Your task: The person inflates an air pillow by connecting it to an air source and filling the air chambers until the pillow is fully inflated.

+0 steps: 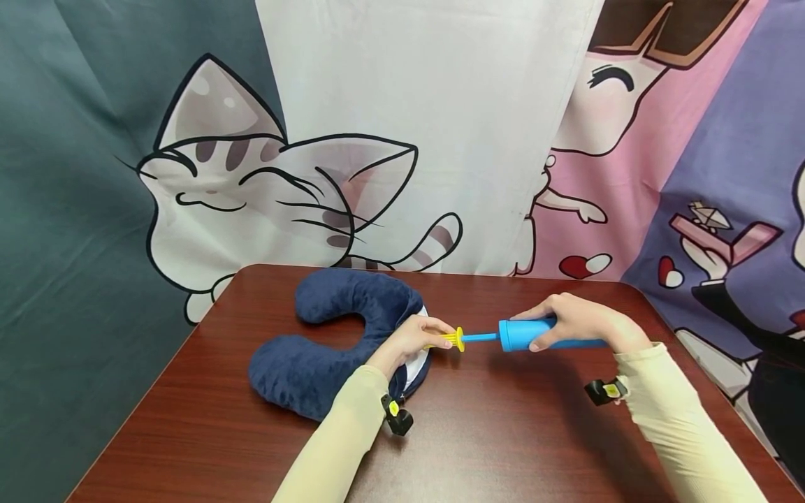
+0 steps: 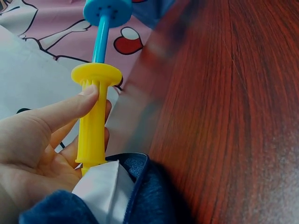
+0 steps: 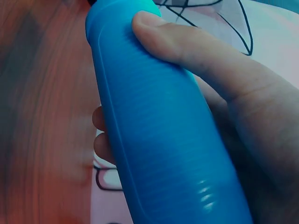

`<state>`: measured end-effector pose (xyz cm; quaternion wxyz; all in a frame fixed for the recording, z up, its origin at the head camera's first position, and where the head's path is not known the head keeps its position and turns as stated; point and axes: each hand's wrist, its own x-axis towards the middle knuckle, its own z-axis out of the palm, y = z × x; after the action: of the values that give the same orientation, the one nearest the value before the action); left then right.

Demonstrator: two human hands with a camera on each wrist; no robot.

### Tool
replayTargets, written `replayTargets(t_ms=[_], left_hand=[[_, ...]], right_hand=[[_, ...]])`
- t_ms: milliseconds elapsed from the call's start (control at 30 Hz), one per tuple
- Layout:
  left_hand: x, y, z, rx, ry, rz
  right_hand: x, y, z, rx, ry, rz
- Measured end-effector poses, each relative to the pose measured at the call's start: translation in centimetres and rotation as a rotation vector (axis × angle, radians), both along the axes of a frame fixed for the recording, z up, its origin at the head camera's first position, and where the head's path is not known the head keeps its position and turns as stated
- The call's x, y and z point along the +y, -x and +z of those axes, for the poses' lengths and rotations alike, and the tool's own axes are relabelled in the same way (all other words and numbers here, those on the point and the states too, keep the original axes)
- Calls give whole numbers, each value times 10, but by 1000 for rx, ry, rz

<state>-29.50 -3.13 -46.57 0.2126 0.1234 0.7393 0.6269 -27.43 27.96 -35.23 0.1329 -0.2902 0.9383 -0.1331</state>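
A navy plush U-shaped neck pillow [image 1: 286, 374] lies on the table, its white inner lining [image 2: 105, 193] showing at an opening on the right side. My left hand [image 1: 409, 337] pinches the yellow ribbed nozzle [image 2: 92, 128] of a hand air pump between thumb and fingers. The nozzle's lower end meets the white lining; its very tip is hidden there. A thin blue rod [image 1: 479, 337] links the nozzle's flange to the pump's blue barrel [image 3: 154, 121]. My right hand [image 1: 578, 321] grips that barrel, thumb along one side and fingers wrapped round the other.
The dark red wooden table [image 1: 490, 440] reaches back to a hanging cloth [image 1: 440, 91] printed with cartoon figures. A small black camera [image 1: 397, 419] is strapped on the left wrist, another camera [image 1: 604, 392] on the right.
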Motion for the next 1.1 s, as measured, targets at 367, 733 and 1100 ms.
replayTargets(t_ms=[367,733,1100], left_hand=[[0,-2,4,5,23,5],[2,-1,4,31,43,15],[0,-4,6,48,60,-29]], right_hand=[[-38,9,-13,-32,11,53],[-61,14,-22,-22,-8,53],[-56,3,-26,-43,-75,17]])
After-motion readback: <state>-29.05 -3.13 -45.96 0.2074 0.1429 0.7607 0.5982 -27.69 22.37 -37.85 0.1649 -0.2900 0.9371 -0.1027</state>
